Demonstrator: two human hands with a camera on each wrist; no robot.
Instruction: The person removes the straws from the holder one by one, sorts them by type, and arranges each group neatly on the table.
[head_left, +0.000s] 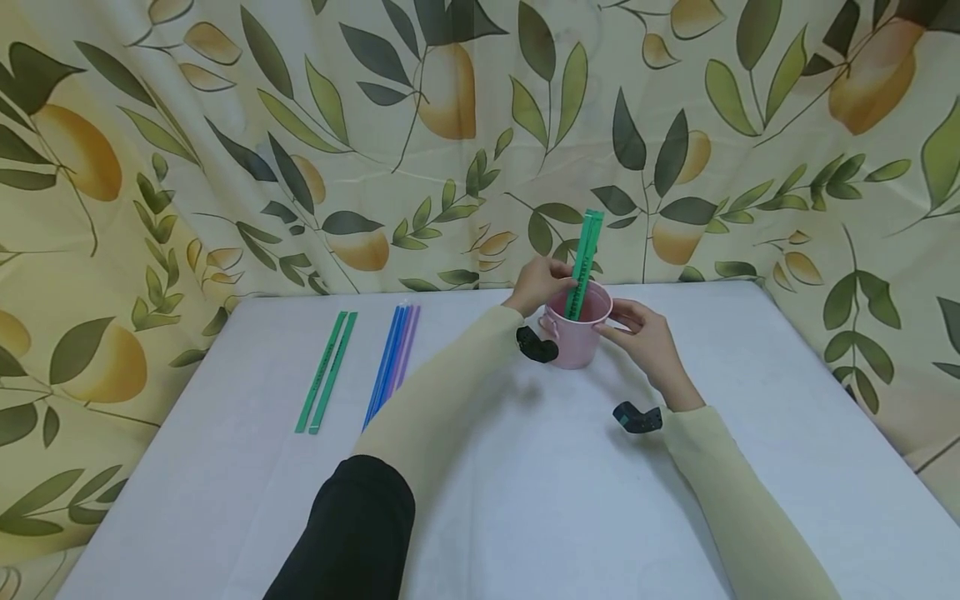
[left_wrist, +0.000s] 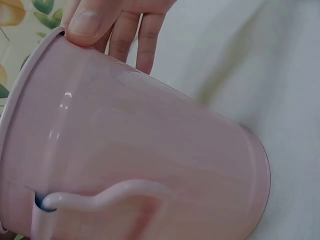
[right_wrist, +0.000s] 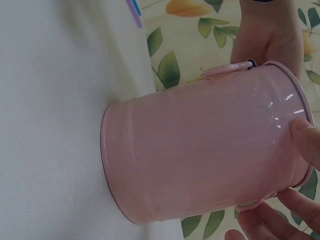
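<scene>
A pink metal bucket with small side handles stands upright near the back of the white table. My left hand is at its rim and pinches flat green strips with dark print, whose lower ends are down inside the bucket. On the other side, my right hand steadies the bucket, thumb on the near side of the rim, as the right wrist view shows with that thumb on the pink wall. The left wrist view is mostly filled by the bucket; the strips are hidden there.
Two more green strips lie side by side on the left of the table. Between them and my left sleeve are several blue sticks and purple sticks, partly covered by the sleeve. A leaf-and-fruit patterned curtain hangs behind the table.
</scene>
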